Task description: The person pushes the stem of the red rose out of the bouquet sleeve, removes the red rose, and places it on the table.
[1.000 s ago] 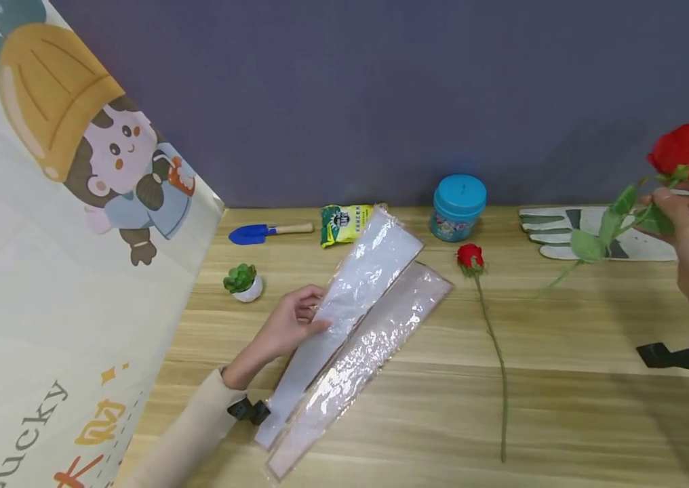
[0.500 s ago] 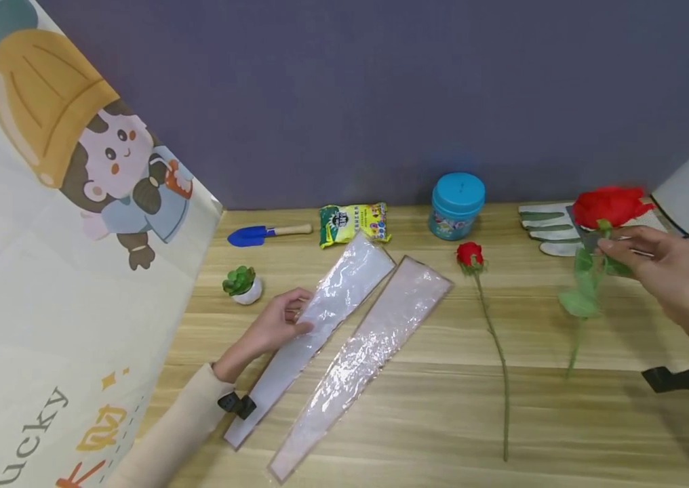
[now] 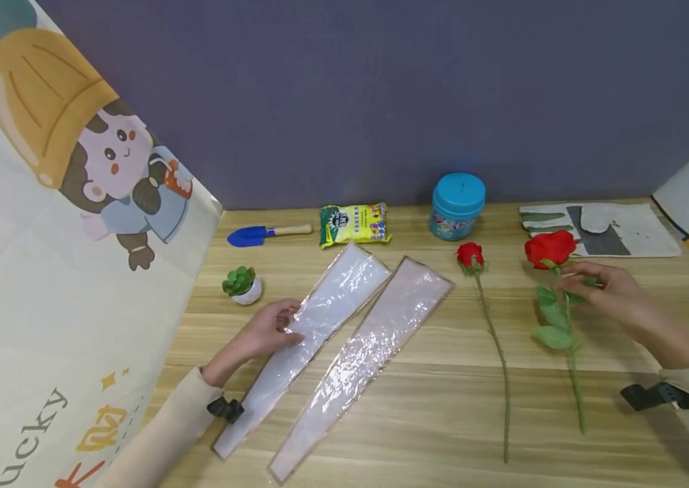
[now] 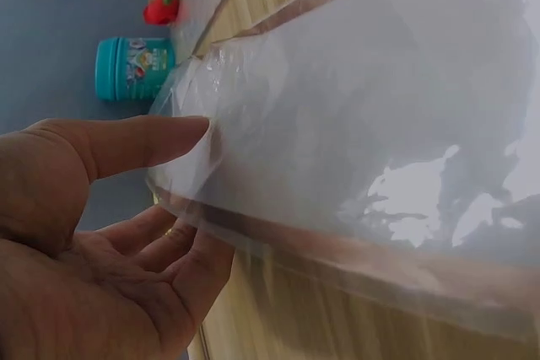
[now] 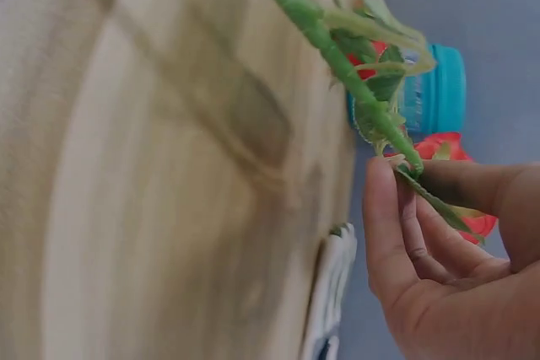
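Observation:
My left hand (image 3: 259, 333) pinches the left edge of a long, tapered plastic flower sleeve (image 3: 341, 288). In the left wrist view the thumb lies over the sleeve (image 4: 337, 124) and the fingers go under its edge. A second such sleeve (image 3: 375, 332) lies just to its right. Between thumb and fingers, my right hand (image 3: 619, 298) pinches the green stem of a large red rose (image 3: 550, 249) just below the bloom. Its stem (image 5: 329, 56) slants over the table in the right wrist view. A smaller red rose (image 3: 470, 256) lies on the table to the left, stem toward me.
Along the back stand or lie a blue trowel (image 3: 248, 236), a yellow-green packet (image 3: 353, 225), a lidded blue tub (image 3: 458, 207) and garden gloves (image 3: 643, 230). A small potted succulent (image 3: 243, 284) is at the left of the wooden table (image 3: 430, 420).
My right hand has brought the large rose left and down, from over the gloves to beside the small rose. My left hand has drawn its sleeve left and toward me, away from the other sleeve.

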Demonstrator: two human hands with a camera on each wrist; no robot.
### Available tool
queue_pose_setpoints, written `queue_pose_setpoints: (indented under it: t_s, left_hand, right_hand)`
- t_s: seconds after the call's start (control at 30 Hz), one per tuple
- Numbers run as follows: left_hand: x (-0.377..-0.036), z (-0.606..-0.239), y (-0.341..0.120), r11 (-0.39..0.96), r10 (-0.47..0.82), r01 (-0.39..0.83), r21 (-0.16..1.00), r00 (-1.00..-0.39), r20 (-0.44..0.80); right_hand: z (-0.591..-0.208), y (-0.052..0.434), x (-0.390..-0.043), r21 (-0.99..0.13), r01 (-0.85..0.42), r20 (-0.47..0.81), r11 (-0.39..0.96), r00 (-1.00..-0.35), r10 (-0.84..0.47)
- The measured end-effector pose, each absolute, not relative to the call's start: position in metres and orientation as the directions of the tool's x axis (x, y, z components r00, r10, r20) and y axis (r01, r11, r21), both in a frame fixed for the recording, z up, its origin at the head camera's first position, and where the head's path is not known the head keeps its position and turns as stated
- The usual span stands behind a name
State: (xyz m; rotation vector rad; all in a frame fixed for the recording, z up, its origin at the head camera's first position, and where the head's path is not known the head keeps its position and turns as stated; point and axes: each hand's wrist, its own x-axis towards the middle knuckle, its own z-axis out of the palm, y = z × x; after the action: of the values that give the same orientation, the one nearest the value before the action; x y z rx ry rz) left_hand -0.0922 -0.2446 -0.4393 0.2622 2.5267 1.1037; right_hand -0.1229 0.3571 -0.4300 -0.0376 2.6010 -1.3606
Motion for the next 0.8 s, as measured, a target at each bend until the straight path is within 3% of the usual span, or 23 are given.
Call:
queue_pose_setpoints:
  t_s: [0.17,0.8]
  left_hand:
    - [-0.093,-0.437,-0.25,0.689,0.317,0.044,0.723,-0.916,-0.247]
    - [-0.085,-0.435,-0.263,0.708,0.298,0.04,0.705,-0.922,-0.248]
  right_hand:
    - [-0.442,0.351,-0.124,-0.861,0.104,-0.207,0.497,-0.966,-0.155]
    - [-0.462,0.343,-0.12,-0.822,0.148,-0.271,0.55,-0.951,-0.149]
